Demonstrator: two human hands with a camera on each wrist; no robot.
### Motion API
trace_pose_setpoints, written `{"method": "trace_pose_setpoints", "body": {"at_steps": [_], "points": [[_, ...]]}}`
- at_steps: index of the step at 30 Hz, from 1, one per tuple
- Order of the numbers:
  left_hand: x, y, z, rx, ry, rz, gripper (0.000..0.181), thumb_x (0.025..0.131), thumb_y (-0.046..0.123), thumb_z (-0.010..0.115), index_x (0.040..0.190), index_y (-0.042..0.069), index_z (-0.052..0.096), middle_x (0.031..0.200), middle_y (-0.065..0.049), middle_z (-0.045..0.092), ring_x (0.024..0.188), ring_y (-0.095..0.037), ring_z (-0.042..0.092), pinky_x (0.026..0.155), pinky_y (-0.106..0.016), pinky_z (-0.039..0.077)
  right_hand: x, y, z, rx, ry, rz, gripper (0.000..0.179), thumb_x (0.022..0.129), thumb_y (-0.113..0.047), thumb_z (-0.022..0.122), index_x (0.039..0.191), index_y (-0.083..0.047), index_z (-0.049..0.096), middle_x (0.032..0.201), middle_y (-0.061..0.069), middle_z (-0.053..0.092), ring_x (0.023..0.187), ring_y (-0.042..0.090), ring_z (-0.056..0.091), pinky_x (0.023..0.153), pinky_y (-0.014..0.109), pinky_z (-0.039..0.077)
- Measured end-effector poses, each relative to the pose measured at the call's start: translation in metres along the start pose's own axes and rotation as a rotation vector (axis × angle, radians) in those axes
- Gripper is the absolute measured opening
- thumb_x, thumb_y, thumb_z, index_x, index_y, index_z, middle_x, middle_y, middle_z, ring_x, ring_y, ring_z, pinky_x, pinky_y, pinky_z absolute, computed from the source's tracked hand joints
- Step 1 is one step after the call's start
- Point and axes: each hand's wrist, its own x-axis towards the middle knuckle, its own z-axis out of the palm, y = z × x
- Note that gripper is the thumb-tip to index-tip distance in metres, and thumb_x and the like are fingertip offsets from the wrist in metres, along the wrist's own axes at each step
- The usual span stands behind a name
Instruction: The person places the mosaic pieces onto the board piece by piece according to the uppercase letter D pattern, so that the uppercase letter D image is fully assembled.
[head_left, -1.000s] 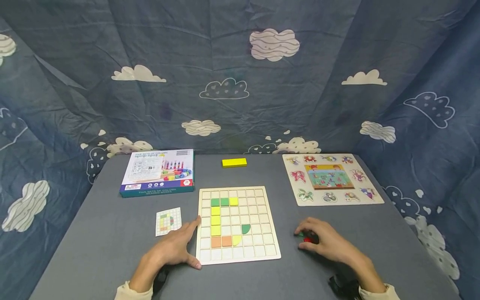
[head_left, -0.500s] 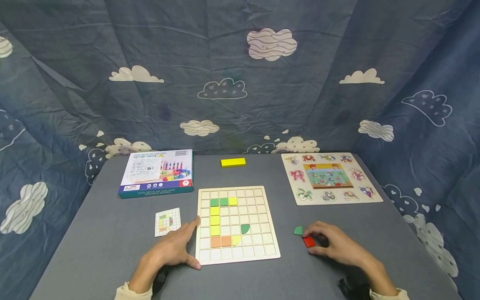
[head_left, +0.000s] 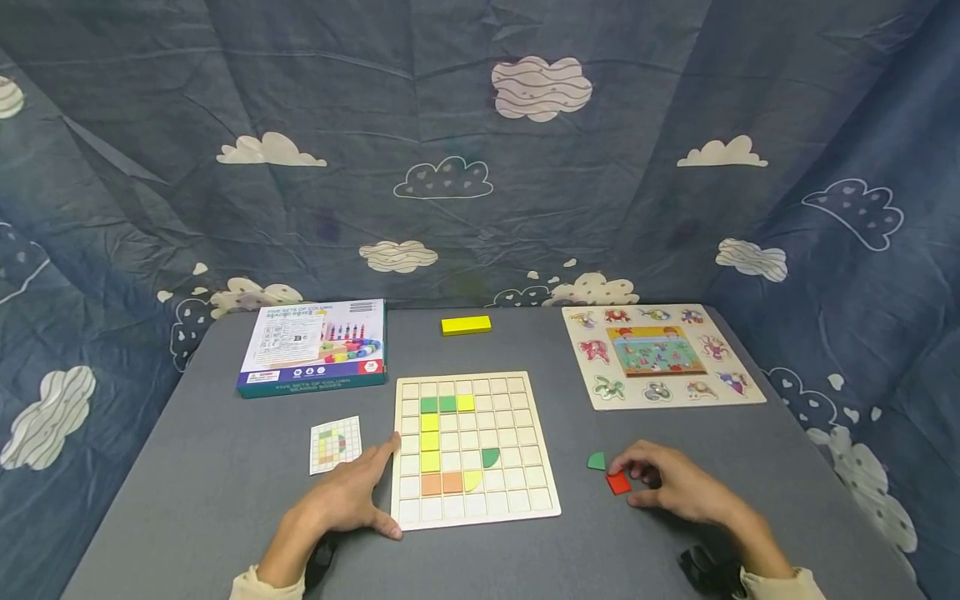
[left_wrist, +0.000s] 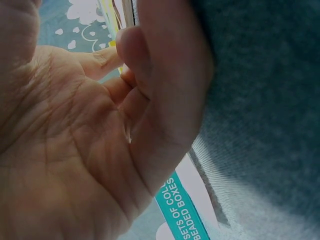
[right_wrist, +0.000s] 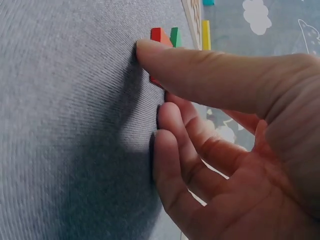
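Note:
On the table in the head view lies a square wooden grid board [head_left: 513, 437] with green, yellow and orange tiles set along its left part and a dark green quarter-circle tile [head_left: 490, 457] further right. My left hand [head_left: 345, 497] rests at the board's left side, fingertips at the edge and thumb at the lower left corner. Right of the board, a red square tile [head_left: 618, 483] touches or nearly meets a green quarter-circle tile [head_left: 596, 461]. My right hand [head_left: 678, 483] is beside the red tile, index fingertip at its upper corner, thumb apart from it.
A small pattern card [head_left: 335, 445] lies left of the board. Behind stand a flat boxed toy set [head_left: 315, 346] and a yellow block [head_left: 466, 325]. An animal puzzle board [head_left: 592, 392] occupies the back right. A cloud-print curtain [head_left: 450, 100] surrounds the table.
My right hand has moved rightward off the green tile, uncovering it and the red tile; its thumb has drawn back from the red tile. The left hand stays at the board.

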Motion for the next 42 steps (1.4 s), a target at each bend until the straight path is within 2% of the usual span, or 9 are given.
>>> {"method": "trace_pose_setpoints", "body": {"at_steps": [7,14,26,31,38,42], "points": [[0.0,-0.001,0.0,0.007,-0.002,0.0,0.129,0.053,0.037,0.098,0.156,0.003,0.029,0.149,-0.024,0.045,0.124,-0.043,0.055,0.101,-0.059,0.043,0.01,-0.007,0.0,-0.035,-0.043,0.116,0.029,0.077,-0.014,0.085,0.101,-0.012,0.069,0.092,-0.004,0.059,0.08,0.006,0.053,0.067,0.025,0.045],[0.001,-0.001,0.0,0.005,-0.008,-0.014,0.129,0.053,0.037,0.098,0.156,0.004,0.029,0.148,-0.024,0.045,0.122,-0.042,0.056,0.1,-0.059,0.044,0.013,-0.006,0.0,-0.039,-0.051,0.135,0.028,0.076,-0.012,0.086,0.098,-0.012,0.069,0.088,-0.005,0.061,0.078,0.007,0.054,0.067,0.025,0.045],[0.0,-0.001,0.0,0.006,-0.003,-0.012,0.129,0.053,0.037,0.098,0.157,0.004,0.029,0.147,-0.025,0.046,0.121,-0.043,0.056,0.099,-0.059,0.044,0.017,-0.009,0.001,-0.066,-0.072,0.083,0.025,0.08,-0.018,0.084,0.1,-0.013,0.069,0.085,-0.007,0.061,0.075,0.003,0.053,0.066,0.025,0.045],[0.0,0.0,0.001,0.006,-0.004,-0.014,0.129,0.052,0.037,0.098,0.157,0.005,0.029,0.146,-0.024,0.047,0.121,-0.043,0.056,0.099,-0.059,0.044,0.022,-0.013,0.001,-0.075,-0.058,0.074,0.024,0.081,-0.02,0.083,0.1,-0.015,0.069,0.083,-0.006,0.061,0.074,0.005,0.054,0.065,0.025,0.044],[0.0,-0.001,0.0,0.007,-0.003,-0.005,0.129,0.053,0.037,0.098,0.157,0.004,0.029,0.147,-0.027,0.045,0.125,-0.046,0.054,0.101,-0.06,0.042,0.033,-0.023,0.002,-0.105,-0.008,-0.048,0.023,0.08,-0.02,0.084,0.099,-0.015,0.07,0.082,-0.006,0.063,0.072,0.008,0.056,0.065,0.025,0.045],[0.001,-0.001,0.0,0.006,-0.005,-0.008,0.129,0.053,0.037,0.098,0.157,0.005,0.028,0.147,-0.027,0.045,0.124,-0.046,0.054,0.1,-0.061,0.043,0.041,-0.027,0.005,-0.11,-0.009,-0.068,0.023,0.082,-0.023,0.083,0.1,-0.016,0.071,0.083,-0.007,0.064,0.073,0.008,0.056,0.066,0.026,0.045]]}}
